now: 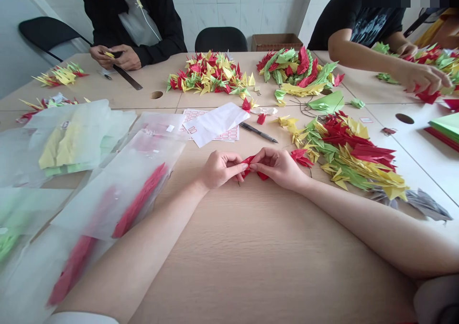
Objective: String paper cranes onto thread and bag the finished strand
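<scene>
Both hands meet over the wooden table [265, 247], pinching one red folded paper piece [247, 163] between thumbs and fingers. My left hand [222, 170] grips its left side; my right hand [276, 167] grips its right side, with some red paper showing under the fingers. Just right of my right hand lies a red folded paper [301, 157], beside a long heap of red, yellow and green folded papers [353, 151]. A black pen [258, 132] and a white paper sheet [217, 122] lie beyond my hands.
Plastic bags [143, 147] with red, yellow and green papers cover the left side. Colourful heaps [211, 74] [297, 70] stand farther back. One person holds something small and yellow near a metal ruler [127, 77]; another reaches over papers at the right. Green sheets [446, 123] sit far right.
</scene>
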The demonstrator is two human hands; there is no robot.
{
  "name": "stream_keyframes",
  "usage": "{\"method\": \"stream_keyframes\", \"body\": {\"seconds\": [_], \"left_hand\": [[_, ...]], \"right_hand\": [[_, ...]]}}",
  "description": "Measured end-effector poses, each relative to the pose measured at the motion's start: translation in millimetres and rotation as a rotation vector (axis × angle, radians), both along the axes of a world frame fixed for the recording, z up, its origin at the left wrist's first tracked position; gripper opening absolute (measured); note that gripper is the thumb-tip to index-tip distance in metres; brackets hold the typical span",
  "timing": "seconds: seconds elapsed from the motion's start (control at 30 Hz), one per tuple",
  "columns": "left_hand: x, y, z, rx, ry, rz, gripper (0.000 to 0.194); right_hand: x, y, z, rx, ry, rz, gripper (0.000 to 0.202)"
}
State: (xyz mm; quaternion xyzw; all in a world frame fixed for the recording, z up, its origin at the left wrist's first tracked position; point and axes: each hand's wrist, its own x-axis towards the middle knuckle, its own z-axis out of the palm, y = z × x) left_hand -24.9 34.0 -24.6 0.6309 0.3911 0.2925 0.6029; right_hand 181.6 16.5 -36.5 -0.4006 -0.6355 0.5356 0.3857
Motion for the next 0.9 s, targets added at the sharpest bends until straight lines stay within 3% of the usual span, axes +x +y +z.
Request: {"method": "stream_keyframes", "body": {"seconds": [0.33,0.9], "left_hand": [[1.5,-1.2,1.1,0.019,0.006,-0.016,0.02],[4.5,-2.9,0.5,0.005,0.025,0.015,0.027]], "right_hand": [[-0.1,3.0,3.2,-0.107,0.099,0.034,0.034],[-3.5,1.8,4.3,-0.134,0.193,0.007,0.042]]}}
